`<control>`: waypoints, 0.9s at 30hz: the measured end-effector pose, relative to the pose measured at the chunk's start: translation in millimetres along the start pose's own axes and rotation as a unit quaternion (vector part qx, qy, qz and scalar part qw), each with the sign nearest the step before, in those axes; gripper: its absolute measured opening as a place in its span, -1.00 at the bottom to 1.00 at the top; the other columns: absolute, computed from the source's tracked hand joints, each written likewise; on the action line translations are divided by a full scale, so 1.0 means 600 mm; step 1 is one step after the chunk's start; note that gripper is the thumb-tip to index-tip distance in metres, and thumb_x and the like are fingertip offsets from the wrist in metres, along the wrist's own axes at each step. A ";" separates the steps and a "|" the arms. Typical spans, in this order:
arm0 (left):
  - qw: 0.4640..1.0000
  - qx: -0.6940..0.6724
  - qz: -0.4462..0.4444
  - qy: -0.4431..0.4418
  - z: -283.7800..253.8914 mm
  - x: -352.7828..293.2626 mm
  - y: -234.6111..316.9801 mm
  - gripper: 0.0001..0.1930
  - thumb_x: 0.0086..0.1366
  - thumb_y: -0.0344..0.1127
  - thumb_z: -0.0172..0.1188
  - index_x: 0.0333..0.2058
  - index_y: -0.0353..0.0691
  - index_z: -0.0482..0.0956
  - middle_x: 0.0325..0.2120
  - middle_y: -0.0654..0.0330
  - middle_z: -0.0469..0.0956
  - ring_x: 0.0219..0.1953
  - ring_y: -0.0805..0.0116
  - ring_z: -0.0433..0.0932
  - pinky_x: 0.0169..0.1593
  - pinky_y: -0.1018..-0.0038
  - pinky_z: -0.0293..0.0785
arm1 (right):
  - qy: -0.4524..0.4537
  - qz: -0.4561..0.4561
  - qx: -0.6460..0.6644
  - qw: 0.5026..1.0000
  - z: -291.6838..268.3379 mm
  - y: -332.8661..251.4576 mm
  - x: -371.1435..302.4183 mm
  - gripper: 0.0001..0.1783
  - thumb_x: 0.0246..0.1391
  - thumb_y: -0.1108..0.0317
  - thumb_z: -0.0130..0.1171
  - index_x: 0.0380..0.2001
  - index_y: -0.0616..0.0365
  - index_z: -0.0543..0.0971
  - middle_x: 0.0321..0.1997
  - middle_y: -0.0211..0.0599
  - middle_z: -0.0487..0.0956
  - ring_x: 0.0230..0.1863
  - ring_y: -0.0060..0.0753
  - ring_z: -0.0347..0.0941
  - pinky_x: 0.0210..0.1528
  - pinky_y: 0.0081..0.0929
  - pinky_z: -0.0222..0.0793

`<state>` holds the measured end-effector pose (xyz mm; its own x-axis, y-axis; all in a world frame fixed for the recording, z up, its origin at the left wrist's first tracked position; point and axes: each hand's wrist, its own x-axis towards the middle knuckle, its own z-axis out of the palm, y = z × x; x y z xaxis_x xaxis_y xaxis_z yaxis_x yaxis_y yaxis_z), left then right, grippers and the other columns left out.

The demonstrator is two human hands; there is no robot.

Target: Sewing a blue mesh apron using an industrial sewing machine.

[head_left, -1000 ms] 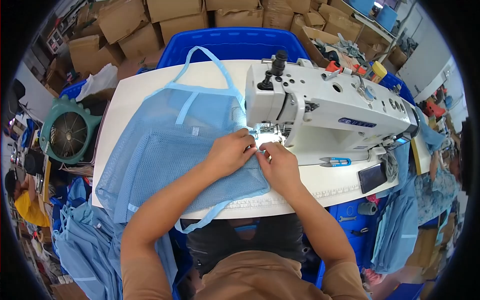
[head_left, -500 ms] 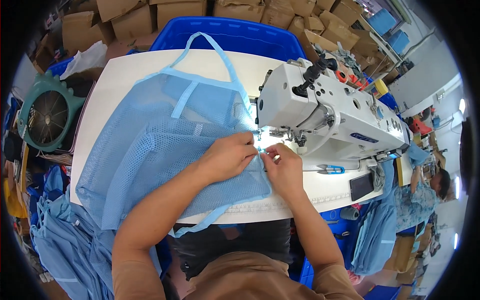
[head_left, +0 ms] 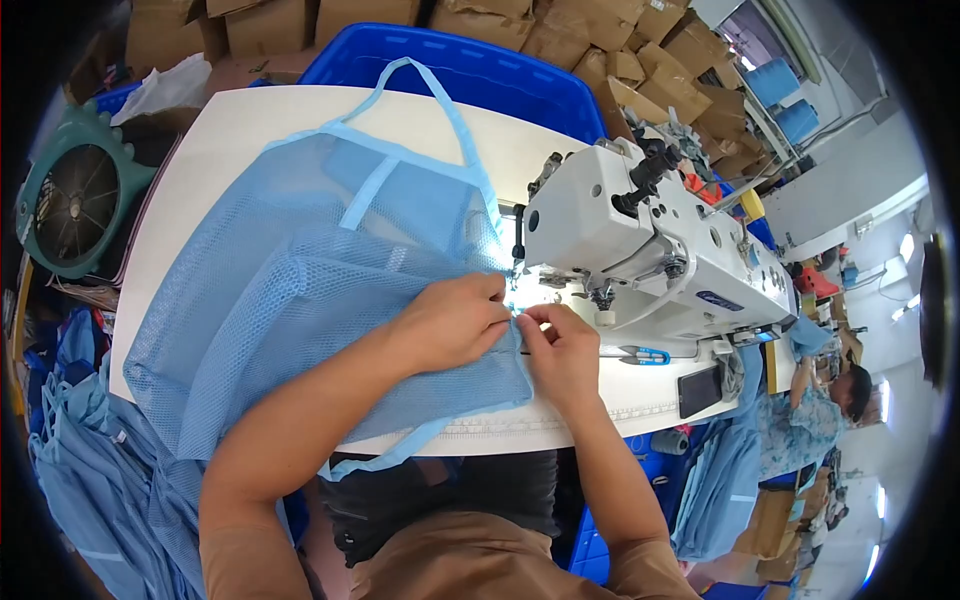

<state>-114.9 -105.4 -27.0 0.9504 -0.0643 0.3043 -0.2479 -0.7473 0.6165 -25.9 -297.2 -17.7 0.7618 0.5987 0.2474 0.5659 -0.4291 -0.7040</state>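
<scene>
A light blue mesh bag [head_left: 235, 290] with pale blue edging and strap loops spreads over the white sewing table [head_left: 235, 130]. Its right edge lies at the lit needle area of a white sewing machine [head_left: 635, 225]. My left hand [head_left: 450, 322] rests on the mesh just left of the needle, its fingers drawn together on the bag's edge. Close beside it, my right hand [head_left: 562, 350] pinches the same edging between thumb and forefinger. The fingertips nearly meet in front of the presser foot, and the cloth between them is mostly hidden.
Blue-handled thread snips [head_left: 645, 356] and a dark phone [head_left: 699, 390] lie right of my right hand. A ruler strip [head_left: 480, 425] runs along the near edge. Beyond the table stands a blue bin [head_left: 450, 70]; a green fan [head_left: 78, 205] is left. Another person [head_left: 800, 420] sits far right.
The whole view has shifted slightly, with the machine's head appearing turned. Both hands stay at the bag's edge by the needle; my right fingers have closed up a little.
</scene>
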 end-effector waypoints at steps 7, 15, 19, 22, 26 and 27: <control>1.000 -0.004 -0.001 -0.008 -0.002 -0.003 -0.006 -0.82 0.37 -0.33 0.23 -0.17 -0.28 0.72 -0.11 0.06 0.59 -0.04 0.01 0.60 0.03 0.17 0.56 | -0.014 -0.030 -0.096 0.995 0.006 -0.004 0.004 -0.87 0.16 0.37 0.40 -0.30 0.17 0.67 -0.35 -0.19 0.66 -0.44 -0.18 0.64 -0.35 -0.27 0.54; 1.000 0.008 0.006 -0.021 -0.006 -0.003 -0.002 -0.81 0.38 -0.33 0.22 -0.14 -0.28 0.71 -0.09 0.02 0.57 -0.01 -0.01 0.58 0.05 0.15 0.54 | -0.025 -0.075 -0.185 0.980 0.004 -0.009 0.010 -0.85 0.17 0.34 0.39 -0.30 0.19 0.67 -0.36 -0.18 0.66 -0.39 -0.13 0.65 -0.32 -0.24 0.56; 0.999 0.026 0.006 -0.030 -0.002 -0.002 -0.001 -0.80 0.37 -0.33 0.22 -0.14 -0.29 0.71 -0.11 0.00 0.55 -0.03 -0.03 0.56 0.04 0.13 0.53 | -0.054 -0.064 -0.155 0.984 -0.001 -0.005 0.015 -0.87 0.18 0.36 0.38 -0.31 0.19 0.66 -0.37 -0.18 0.66 -0.39 -0.12 0.65 -0.32 -0.23 0.55; 0.999 0.035 0.008 -0.014 0.007 -0.003 0.001 -0.80 0.36 -0.34 0.23 -0.15 -0.30 0.71 -0.12 0.00 0.55 -0.05 -0.02 0.56 0.03 0.12 0.52 | -0.040 -0.067 -0.150 0.986 0.005 -0.005 0.012 -0.88 0.17 0.37 0.37 -0.33 0.18 0.65 -0.37 -0.17 0.65 -0.40 -0.12 0.64 -0.33 -0.22 0.54; 0.999 0.031 0.015 0.000 0.009 -0.005 -0.002 -0.81 0.35 -0.34 0.23 -0.15 -0.30 0.71 -0.14 0.00 0.55 -0.04 -0.02 0.56 0.03 0.12 0.52 | -0.026 -0.052 -0.149 0.987 0.010 0.000 0.014 -0.87 0.15 0.37 0.37 -0.37 0.16 0.63 -0.37 -0.17 0.64 -0.41 -0.10 0.63 -0.34 -0.22 0.53; 0.999 0.031 0.015 0.000 0.007 -0.005 -0.002 -0.81 0.35 -0.34 0.23 -0.15 -0.30 0.71 -0.14 0.00 0.55 -0.04 -0.02 0.56 0.03 0.12 0.52 | -0.026 -0.051 -0.150 0.987 0.013 -0.002 0.015 -0.87 0.15 0.37 0.37 -0.37 0.16 0.63 -0.37 -0.17 0.64 -0.41 -0.10 0.63 -0.34 -0.22 0.53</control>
<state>-116.8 -107.0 -31.7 0.9430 -0.0871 0.3213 -0.2637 -0.7846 0.5612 -22.3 -286.0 -19.7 0.6826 0.6802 0.2672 0.7131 -0.5400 -0.4471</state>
